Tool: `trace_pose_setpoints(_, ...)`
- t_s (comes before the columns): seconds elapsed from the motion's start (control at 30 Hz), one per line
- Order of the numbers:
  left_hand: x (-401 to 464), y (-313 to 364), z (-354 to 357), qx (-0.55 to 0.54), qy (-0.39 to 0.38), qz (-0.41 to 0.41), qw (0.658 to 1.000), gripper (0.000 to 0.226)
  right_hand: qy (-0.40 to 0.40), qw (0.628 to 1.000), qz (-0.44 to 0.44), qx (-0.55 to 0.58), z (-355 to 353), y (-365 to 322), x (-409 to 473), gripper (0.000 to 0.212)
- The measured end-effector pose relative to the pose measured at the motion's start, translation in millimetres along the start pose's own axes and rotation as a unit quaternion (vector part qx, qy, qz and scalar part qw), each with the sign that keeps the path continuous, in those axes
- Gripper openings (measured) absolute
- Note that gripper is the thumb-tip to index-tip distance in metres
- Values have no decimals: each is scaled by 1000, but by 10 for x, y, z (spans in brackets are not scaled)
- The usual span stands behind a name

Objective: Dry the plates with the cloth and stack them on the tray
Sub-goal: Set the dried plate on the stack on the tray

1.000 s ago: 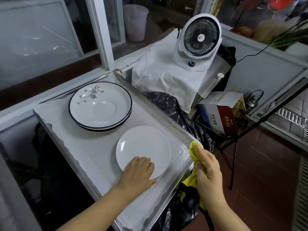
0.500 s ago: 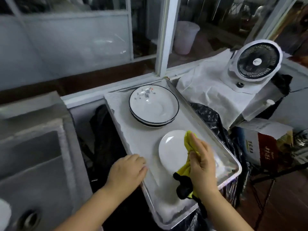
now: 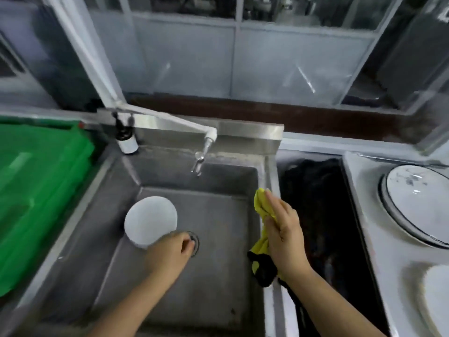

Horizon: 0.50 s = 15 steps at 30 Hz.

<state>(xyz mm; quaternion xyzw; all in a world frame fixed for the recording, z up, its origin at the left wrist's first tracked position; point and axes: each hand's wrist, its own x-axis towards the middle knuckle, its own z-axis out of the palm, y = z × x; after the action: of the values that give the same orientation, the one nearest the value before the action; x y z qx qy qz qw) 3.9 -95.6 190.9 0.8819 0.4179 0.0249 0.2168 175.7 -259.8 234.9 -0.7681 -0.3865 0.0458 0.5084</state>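
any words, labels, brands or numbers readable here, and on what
None can be read.
The rimmed plate on the tray bears a blurred painted motif, not lettering.
The small bottle beside the faucet shows no legible label.
The white plate in the sink and the yellow cloth are plain.

The left hand [image 3: 170, 251] is blurry, so you cannot tell if its fingers touch the white plate [image 3: 150, 221] in the sink [image 3: 218, 276]. It covers part of the drain [image 3: 195, 242]. The right hand [image 3: 283, 233] hides the middle of the yellow cloth [image 3: 261, 205] it holds. Far to the right of that hand, the picture's edge cuts off the stacked plates [image 3: 418, 205] and another white plate [image 3: 437, 295] on the tray [image 3: 379, 263].
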Motion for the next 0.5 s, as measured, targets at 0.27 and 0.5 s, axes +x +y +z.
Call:
trace_pose_setpoints(0.27, 726, -1935, 181, -152, -58, -210, 964, 14, -123, 986, 103, -44, 1776, -28, 230, 69)
trace_pose_setpoints(0.5, 1310, -2720, 696, -234, -69, -341, 908, 18, -180, 965, 165, -100, 2655, 233, 348, 64)
